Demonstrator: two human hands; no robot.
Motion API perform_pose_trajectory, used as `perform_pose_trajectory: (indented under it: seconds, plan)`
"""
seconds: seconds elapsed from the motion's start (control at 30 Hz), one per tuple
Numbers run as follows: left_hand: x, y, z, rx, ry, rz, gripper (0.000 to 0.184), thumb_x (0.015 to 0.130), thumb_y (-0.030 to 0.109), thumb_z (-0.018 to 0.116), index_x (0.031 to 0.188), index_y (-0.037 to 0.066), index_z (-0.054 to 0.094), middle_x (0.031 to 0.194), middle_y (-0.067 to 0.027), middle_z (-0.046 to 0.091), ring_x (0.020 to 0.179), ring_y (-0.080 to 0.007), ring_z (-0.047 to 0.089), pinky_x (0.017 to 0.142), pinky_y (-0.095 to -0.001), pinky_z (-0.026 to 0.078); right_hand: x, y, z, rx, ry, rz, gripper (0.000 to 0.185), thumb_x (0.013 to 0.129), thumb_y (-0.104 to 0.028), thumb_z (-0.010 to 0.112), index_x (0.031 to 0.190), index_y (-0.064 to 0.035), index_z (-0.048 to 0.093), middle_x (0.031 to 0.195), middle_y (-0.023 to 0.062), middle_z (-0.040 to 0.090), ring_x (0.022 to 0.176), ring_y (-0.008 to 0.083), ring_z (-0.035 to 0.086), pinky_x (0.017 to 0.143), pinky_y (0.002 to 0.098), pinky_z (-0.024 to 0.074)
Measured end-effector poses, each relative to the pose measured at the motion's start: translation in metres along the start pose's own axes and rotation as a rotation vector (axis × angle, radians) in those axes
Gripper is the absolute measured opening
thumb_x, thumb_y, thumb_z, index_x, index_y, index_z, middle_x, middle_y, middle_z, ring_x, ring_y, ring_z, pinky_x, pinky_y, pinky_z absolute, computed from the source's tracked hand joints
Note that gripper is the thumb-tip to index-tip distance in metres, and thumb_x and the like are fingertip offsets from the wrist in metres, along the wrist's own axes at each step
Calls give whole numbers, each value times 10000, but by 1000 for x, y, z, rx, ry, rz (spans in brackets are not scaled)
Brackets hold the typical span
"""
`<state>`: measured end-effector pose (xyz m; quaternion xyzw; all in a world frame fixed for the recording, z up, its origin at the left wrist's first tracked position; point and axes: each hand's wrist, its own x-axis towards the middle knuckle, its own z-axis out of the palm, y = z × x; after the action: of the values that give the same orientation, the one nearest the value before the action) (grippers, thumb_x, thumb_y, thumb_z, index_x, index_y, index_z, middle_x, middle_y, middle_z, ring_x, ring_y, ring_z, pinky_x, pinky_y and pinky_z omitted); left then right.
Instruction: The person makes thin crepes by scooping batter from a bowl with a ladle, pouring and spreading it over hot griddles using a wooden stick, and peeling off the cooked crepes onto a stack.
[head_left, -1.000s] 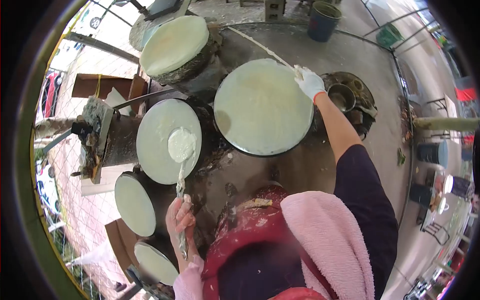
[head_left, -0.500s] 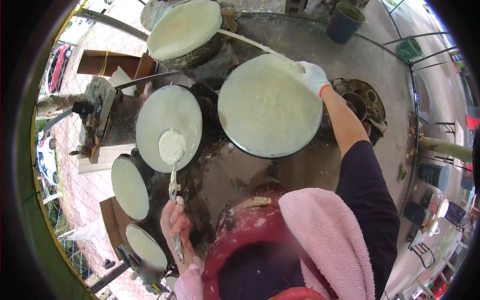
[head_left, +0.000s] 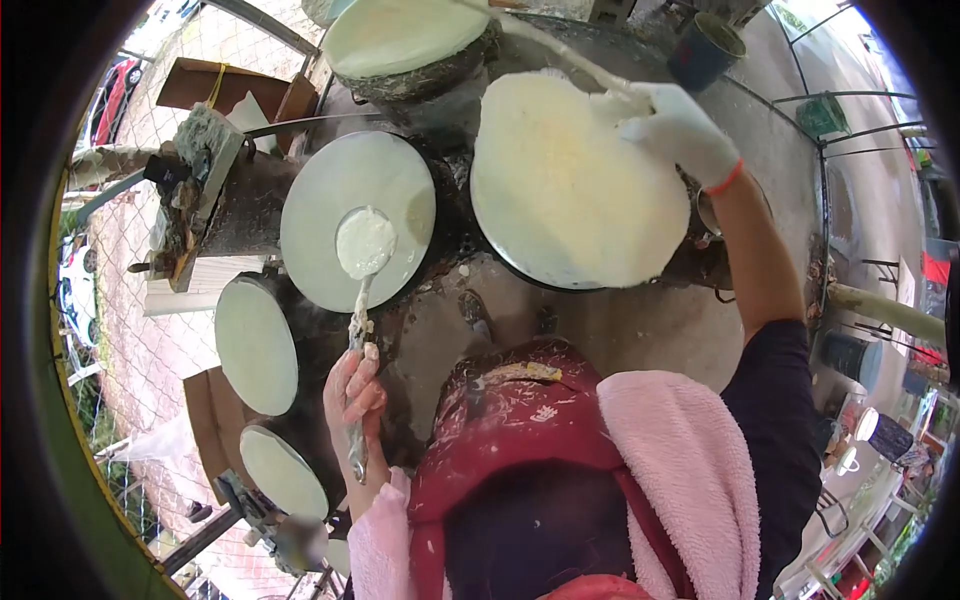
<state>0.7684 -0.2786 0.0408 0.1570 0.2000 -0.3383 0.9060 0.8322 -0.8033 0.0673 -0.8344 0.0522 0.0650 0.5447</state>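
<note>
My left hand (head_left: 357, 395) is closed around the batter-smeared handle of a ladle (head_left: 361, 318). White batter (head_left: 366, 242) fills the ladle's bowl, which is over the middle-left round griddle (head_left: 318, 200); whether it touches the surface I cannot tell. In a white glove, my right hand (head_left: 680, 132) grips a long pale stick (head_left: 560, 50) at the upper right of the large griddle. Just under the gloved fingers is the edge of a thin, pale round pancake (head_left: 575, 190). It sits askew on that griddle, its upper-left edge drawn inward.
Another pale-covered griddle (head_left: 405, 35) stands at the top. Smaller griddles (head_left: 257, 345) (head_left: 283, 472) line the lower left beside a wire fence. A dark bucket (head_left: 706, 50) is at the upper right. A pink towel (head_left: 680, 470) hangs over the red apron (head_left: 510, 440).
My right hand has moved right with the stick, and the pancake has shifted on its griddle, its outline now uneven. My left hand still holds the ladle of batter. The view has shifted slightly.
</note>
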Motion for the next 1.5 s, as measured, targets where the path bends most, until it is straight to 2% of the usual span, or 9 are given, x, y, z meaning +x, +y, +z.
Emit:
perform_pose_trajectory:
  seconds: [0.13,0.33,0.4,0.43,0.53,0.6,0.87,1.33,1.5]
  plan:
    - [4,25,-4,188,72,71,232,1037,120,394,1059,-98,471,633,6,423,325,-41,329,333,-194,265,35,-80,-8,170,-18,49,373,771,-70,654,1129,35,649,940,-2,662,808,62,616,724,218,498]
    - [17,97,-12,402,110,126,187,1014,156,474,980,-11,551,625,51,427,345,-25,318,389,-199,271,168,-187,-17,-308,121,-26,363,785,-80,612,1134,12,645,954,90,702,801,181,682,738,312,543]
    - [19,115,-10,401,86,153,185,1011,157,483,989,-13,552,626,52,426,352,-25,318,388,-201,266,196,-245,-4,-757,252,-302,352,621,-37,681,968,-9,728,996,124,713,941,196,638,809,302,509]
    - [20,122,-16,421,75,167,176,1006,153,493,1000,-14,549,626,49,423,363,-23,318,383,-194,260,204,-276,19,-756,290,-211,182,748,-128,697,880,-3,706,682,17,601,661,121,526,585,324,416]
    - [7,132,-15,395,135,244,178,1007,154,496,1011,-17,543,623,41,424,355,-27,314,372,-192,257,236,-312,69,-1217,366,-410,319,910,-303,480,954,-83,707,951,212,691,910,376,672,804,470,513]
    - [-1,135,-18,360,161,276,176,1008,149,492,1018,-22,532,617,32,425,341,-35,310,348,-191,254,284,-290,98,-1430,286,-296,352,824,-135,549,1154,-61,646,1061,162,694,894,308,683,797,406,537]
    - [-48,62,-21,-50,311,548,174,1028,129,396,1002,-31,460,612,2,396,320,-65,328,298,-198,254,438,-80,175,-1312,464,-872,151,885,-170,522,974,-152,642,867,84,652,834,247,669,676,399,546]
    - [-140,-99,-32,-614,228,998,259,1050,160,286,1072,-68,405,647,-42,417,348,-102,380,326,-228,321,524,-32,282,-1153,463,-727,159,908,-148,504,938,-126,658,942,104,691,878,292,686,724,412,564]
    - [-175,-166,-41,-843,25,1214,177,1034,107,306,935,-12,391,623,-12,402,309,-82,342,294,-232,310,433,-75,299,-926,235,-488,570,966,-494,374,1016,-49,727,1049,220,685,992,397,640,861,493,475]
